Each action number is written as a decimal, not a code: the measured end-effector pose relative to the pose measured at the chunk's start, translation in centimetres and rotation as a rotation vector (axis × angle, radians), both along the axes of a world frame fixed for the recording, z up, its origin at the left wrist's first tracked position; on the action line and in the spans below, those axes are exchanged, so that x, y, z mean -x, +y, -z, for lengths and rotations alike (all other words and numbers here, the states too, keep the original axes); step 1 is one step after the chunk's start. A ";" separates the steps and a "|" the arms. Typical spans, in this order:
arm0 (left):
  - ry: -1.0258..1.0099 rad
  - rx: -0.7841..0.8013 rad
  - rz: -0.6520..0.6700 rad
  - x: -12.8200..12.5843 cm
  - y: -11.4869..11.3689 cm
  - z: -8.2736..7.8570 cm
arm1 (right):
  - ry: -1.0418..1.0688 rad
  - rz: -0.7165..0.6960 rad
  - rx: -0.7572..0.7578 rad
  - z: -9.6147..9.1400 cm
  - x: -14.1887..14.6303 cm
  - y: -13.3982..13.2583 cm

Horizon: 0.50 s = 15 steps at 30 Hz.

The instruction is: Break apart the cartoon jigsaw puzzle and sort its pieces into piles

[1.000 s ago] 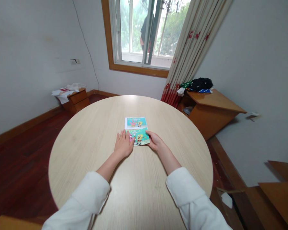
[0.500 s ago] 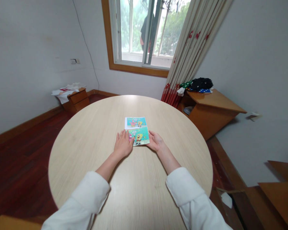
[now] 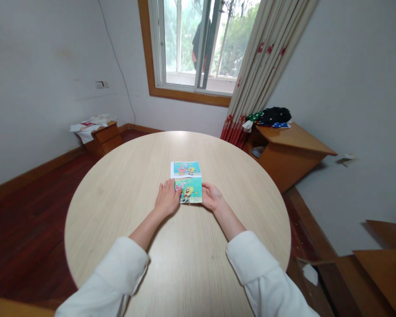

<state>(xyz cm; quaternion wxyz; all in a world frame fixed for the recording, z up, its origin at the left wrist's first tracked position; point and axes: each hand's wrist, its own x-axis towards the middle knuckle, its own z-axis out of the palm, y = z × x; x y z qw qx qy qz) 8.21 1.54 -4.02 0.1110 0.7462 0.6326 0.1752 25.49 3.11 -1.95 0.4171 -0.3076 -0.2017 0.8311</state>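
Note:
Two cartoon picture cards lie on a round pale wooden table (image 3: 125, 207). The far card (image 3: 185, 168) lies flat with a white border. The near card (image 3: 190, 190) sits just below it, squared up against it. My left hand (image 3: 166, 200) rests flat on the table with fingers stretched out, its fingertips on the near card's left edge. My right hand (image 3: 211, 197) has its fingers curled against the card's right edge. Both arms wear white sleeves.
A wooden cabinet (image 3: 290, 152) with a dark bundle of cloth (image 3: 272, 116) stands at the right beside a curtain (image 3: 267, 61). A small wooden box (image 3: 103, 136) with papers sits on the floor at the left. A window (image 3: 198, 44) is behind the table.
The near card was tilted and has been turned straight and drawn slightly left, in line with the far card. Both hands moved in closer to its edges.

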 end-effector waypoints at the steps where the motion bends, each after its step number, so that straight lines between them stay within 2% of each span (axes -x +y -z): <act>1: -0.006 -0.007 -0.001 0.0 0.0 0.0 | 0.004 -0.006 0.001 -0.1 0.1 -0.1; 7: -0.041 -0.008 -0.004 0.1 0.1 0.0 | 0.011 -0.026 0.023 -0.6 0.7 -0.6; 15: -0.073 -0.040 -0.009 0.2 0.3 0.4 | 0.051 -0.034 -0.012 0.1 1.5 -0.8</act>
